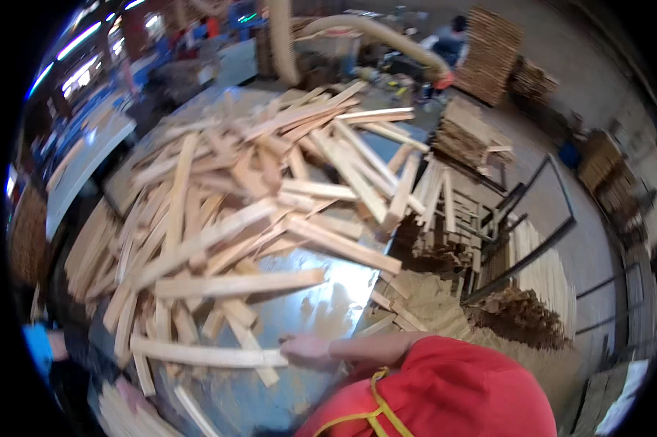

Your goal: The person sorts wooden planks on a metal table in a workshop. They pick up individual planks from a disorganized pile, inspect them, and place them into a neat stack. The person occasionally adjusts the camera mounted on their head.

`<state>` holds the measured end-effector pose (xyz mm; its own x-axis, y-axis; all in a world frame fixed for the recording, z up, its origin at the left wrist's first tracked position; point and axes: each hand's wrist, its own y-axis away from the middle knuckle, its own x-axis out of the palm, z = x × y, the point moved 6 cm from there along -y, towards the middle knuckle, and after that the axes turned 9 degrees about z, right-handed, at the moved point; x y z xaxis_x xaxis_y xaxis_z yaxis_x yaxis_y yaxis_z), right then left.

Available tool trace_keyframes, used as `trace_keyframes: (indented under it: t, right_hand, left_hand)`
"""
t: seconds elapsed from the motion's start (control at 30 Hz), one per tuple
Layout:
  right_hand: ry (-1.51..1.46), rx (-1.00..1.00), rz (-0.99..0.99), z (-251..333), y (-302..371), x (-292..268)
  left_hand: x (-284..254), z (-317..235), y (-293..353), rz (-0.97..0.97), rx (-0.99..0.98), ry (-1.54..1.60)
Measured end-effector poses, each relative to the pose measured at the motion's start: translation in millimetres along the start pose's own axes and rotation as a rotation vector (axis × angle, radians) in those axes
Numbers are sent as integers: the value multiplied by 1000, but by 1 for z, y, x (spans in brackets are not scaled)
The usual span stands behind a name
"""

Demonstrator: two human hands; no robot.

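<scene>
My right hand (307,347) reaches in from the right and is closed on the near end of a pale wooden strip (208,355). That strip lies roughly level across the picture, over other pieces at the near side of the pile. Its grip is somewhat blurred. My left hand does not show. Just beyond the held strip, another wooden strip (241,284) rests on the heap. The heap of loose wooden strips (234,182) lies crisscross on a shiny metal tabletop (328,306).
A person in a blue sleeve (37,342) is at the left edge. Stacked wood (463,135), a dark metal rack frame (532,247) and sawdust (430,298) are to the right. A ribbed duct (379,33) runs behind the table. Another work table (88,167) stands far left.
</scene>
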<state>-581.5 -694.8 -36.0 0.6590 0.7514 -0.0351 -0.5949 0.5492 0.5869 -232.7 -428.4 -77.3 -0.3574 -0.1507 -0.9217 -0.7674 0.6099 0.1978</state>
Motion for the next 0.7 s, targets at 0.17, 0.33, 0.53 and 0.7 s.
trace_keyframes:
  t: [0.17,0.33,0.53,0.7]
  right_hand:
    - [355,-222,132,-25,-9,16]
    - [-424,27,-19,-78,-29,2]
    - [-8,-79,-180,-84,-22,-18]
    - [911,-577,-343,35,-13,18]
  left_hand:
    - [-14,49,-1,-52,-74,-110]
    - [-17,25,-8,67,-183,-86]
    - [-39,51,33,-97,-285,165]
    - [-40,75,5,60,-400,48]
